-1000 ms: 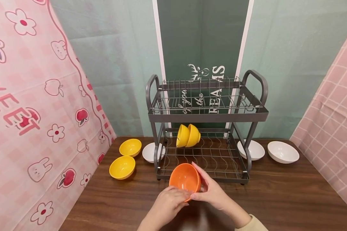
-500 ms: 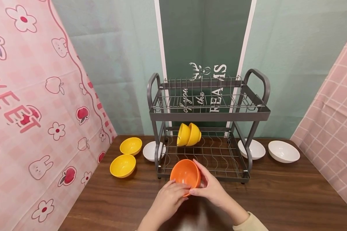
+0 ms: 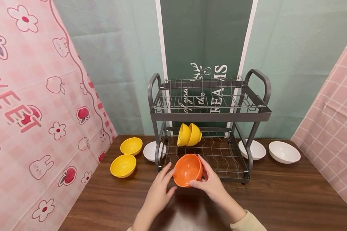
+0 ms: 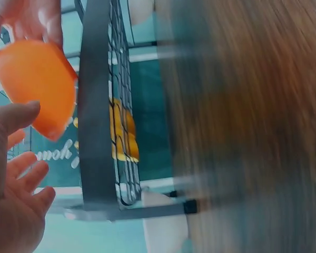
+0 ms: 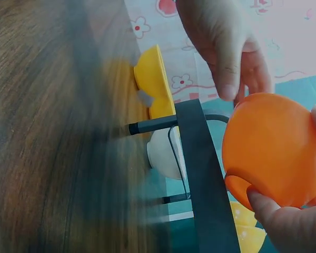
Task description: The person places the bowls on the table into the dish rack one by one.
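Note:
An orange bowl (image 3: 188,170) is held up in front of the rack's lower tier, its mouth tilted toward the head camera. My right hand (image 3: 212,184) grips it at the right side, thumb near the front rim and fingers behind. In the right wrist view that thumb (image 5: 267,208) presses by the bowl's base ring. To the bowl's left, my left hand (image 3: 159,192) has its fingers spread and relaxed, fingertips right by the rim. The left wrist view shows a gap between the left fingers (image 4: 29,174) and the orange bowl (image 4: 39,84).
A grey two-tier dish rack (image 3: 209,116) stands on the wooden table (image 3: 277,199). Two yellow bowls (image 3: 194,134) lean nested on its lower tier. More yellow bowls (image 3: 123,166) and a white bowl (image 3: 150,151) sit left; white bowls (image 3: 284,152) sit right.
The orange bowl has moved up and slightly right, toward the rack, in my right hand. My left hand has come off the bowl's front rim and moved to its left side.

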Demonstrator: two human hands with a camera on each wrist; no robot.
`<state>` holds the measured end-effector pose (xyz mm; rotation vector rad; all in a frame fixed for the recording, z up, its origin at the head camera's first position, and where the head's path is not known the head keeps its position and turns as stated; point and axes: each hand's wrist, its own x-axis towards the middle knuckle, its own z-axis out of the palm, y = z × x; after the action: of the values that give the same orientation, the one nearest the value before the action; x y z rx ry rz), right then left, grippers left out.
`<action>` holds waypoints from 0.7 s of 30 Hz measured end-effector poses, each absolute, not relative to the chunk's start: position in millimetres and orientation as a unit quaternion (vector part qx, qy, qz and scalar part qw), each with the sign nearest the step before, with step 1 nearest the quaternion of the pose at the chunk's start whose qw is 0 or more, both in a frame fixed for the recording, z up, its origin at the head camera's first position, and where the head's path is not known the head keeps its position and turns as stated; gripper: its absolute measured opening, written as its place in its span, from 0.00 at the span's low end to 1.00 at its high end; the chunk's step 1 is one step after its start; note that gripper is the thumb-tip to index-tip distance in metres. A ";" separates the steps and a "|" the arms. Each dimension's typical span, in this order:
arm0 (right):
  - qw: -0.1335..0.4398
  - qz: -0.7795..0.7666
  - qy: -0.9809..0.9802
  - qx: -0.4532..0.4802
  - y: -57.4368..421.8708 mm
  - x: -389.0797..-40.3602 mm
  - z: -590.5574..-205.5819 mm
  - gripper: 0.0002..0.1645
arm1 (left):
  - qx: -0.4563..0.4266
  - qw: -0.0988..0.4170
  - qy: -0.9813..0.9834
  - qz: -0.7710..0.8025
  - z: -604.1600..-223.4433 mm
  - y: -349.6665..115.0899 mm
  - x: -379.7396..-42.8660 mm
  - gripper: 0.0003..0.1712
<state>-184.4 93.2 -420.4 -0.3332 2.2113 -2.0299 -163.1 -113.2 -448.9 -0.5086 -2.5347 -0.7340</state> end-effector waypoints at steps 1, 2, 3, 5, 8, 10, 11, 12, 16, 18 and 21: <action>0.058 -0.669 0.733 -0.107 93.0 -185.1 -420.3 0.54 | -0.175 0.222 -0.922 -0.265 -449.7 -115.4 -164.6 0.35; 0.055 -0.668 0.735 -0.104 92.8 -185.8 -420.3 0.54 | -0.165 0.216 -0.924 -0.267 -450.4 -117.4 -166.0 0.34; 0.052 -0.667 0.737 -0.101 92.5 -186.4 -420.2 0.54 | -0.156 0.209 -0.927 -0.268 -451.6 -119.2 -167.9 0.33; 0.047 -0.668 0.736 -0.098 91.5 -188.0 -419.6 0.54 | -0.143 0.201 -0.929 -0.275 -455.0 -122.3 -172.5 0.31; 0.041 -0.667 0.738 -0.095 89.4 -191.4 -419.1 0.55 | -0.141 0.199 -0.927 -0.284 -460.4 -126.1 -179.9 0.26; 0.036 -0.667 0.738 -0.095 86.7 -194.7 -418.8 0.56 | -0.149 0.208 -0.924 -0.284 -463.7 -127.8 -184.4 0.22; 0.033 -0.664 0.741 -0.095 85.4 -196.4 -418.7 0.56 | -0.153 0.213 -0.923 -0.280 -464.6 -128.4 -185.9 0.20; 0.030 -0.663 0.742 -0.096 83.8 -198.5 -419.1 0.56 | -0.156 0.218 -0.923 -0.274 -465.7 -128.9 -187.3 0.18; 0.014 -0.652 0.752 -0.100 76.4 -206.7 -419.7 0.56 | -0.160 0.243 -0.922 -0.258 -469.5 -129.7 -190.9 0.12; 0.008 -0.645 0.758 -0.099 73.4 -210.5 -420.2 0.57 | -0.158 0.258 -0.919 -0.252 -471.5 -129.2 -192.4 0.10; 0.001 -0.634 0.767 -0.099 69.9 -215.6 -421.1 0.57 | -0.151 0.279 -0.914 -0.253 -474.0 -128.0 -193.9 0.10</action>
<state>-215.6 69.9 -421.1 -0.3107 2.4094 -1.9895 -193.9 -128.0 -474.0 -0.4049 -2.4524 -0.6789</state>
